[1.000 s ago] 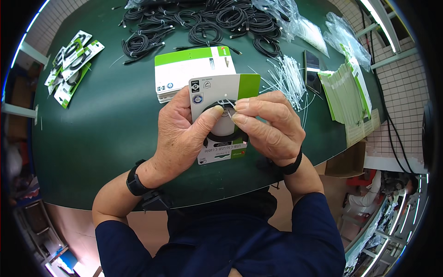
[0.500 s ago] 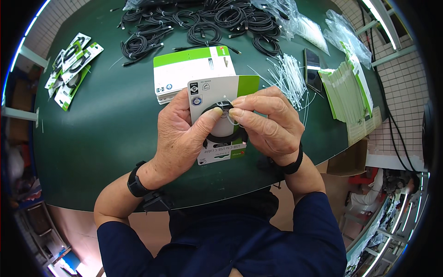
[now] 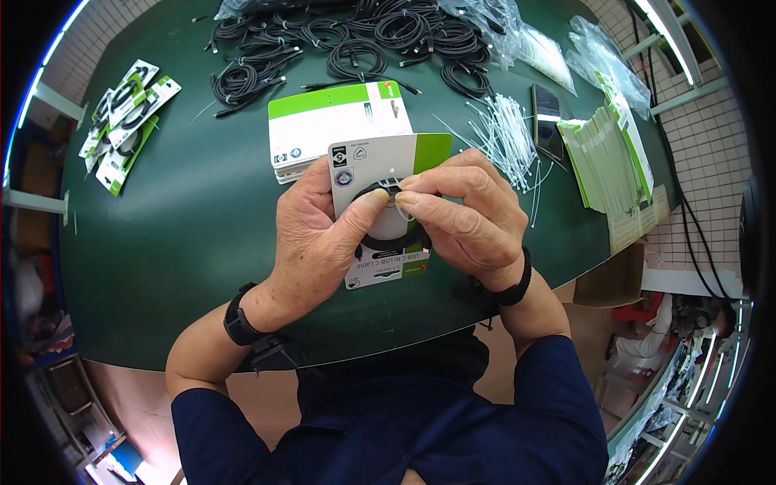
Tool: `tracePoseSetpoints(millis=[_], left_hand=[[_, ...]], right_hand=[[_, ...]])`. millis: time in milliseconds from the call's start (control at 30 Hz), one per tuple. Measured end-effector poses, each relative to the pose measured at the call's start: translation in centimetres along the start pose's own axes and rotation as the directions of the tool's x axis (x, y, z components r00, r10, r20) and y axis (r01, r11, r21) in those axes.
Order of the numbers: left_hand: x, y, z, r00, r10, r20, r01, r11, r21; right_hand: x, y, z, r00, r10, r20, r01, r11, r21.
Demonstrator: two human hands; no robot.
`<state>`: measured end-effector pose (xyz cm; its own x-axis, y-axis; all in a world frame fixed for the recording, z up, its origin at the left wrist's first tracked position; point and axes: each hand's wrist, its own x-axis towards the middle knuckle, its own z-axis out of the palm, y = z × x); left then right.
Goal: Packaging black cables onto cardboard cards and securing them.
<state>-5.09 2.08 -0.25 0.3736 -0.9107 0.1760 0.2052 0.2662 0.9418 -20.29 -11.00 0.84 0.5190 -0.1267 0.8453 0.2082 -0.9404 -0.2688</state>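
My left hand (image 3: pixel 319 238) and my right hand (image 3: pixel 469 217) hold a white and green packaging card (image 3: pixel 380 158) above the green table (image 3: pixel 170 234). A coiled black cable (image 3: pixel 390 240) lies on the card's face. My left thumb presses the top of the coil. My right thumb and forefinger pinch a thin white cable tie (image 3: pixel 394 187) at the same spot. The card's lower edge sticks out below my fingers.
A stack of white and green cards (image 3: pixel 323 121) lies just beyond my hands. Several coiled black cables (image 3: pixel 356 40) fill the far side. Loose white cable ties (image 3: pixel 505 133), a dark phone (image 3: pixel 548 121) and upright green cards (image 3: pixel 602 158) sit right. Finished packs (image 3: pixel 121 113) lie far left.
My hands and the card barely moved. My right fingertips shifted slightly toward the left thumb at the top of the coil.
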Motion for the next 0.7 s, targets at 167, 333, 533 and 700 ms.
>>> tracePoseSetpoints(millis=[167,333,533,700], left_hand=[[0.01,-0.21,0.1,1.0,-0.012,-0.002,0.012,1.0,-0.014],[-0.04,-0.01,0.06,1.0,-0.017,0.003,0.017,1.0,-0.011],[-0.21,0.01,0.32,1.0,0.002,0.006,-0.002,1.0,0.018],[-0.32,0.25,0.53,1.0,0.011,0.011,-0.012,1.0,0.018]], right_hand=[[-0.09,0.09,0.05,1.0,0.009,-0.009,-0.009,1.0,-0.016],[0.0,0.08,0.15,1.0,0.005,-0.008,-0.005,1.0,-0.029],[0.35,0.34,0.08,0.999,0.052,0.012,-0.052,0.999,-0.01],[0.69,-0.07,-0.34,0.996,0.077,0.051,-0.077,0.997,-0.012]])
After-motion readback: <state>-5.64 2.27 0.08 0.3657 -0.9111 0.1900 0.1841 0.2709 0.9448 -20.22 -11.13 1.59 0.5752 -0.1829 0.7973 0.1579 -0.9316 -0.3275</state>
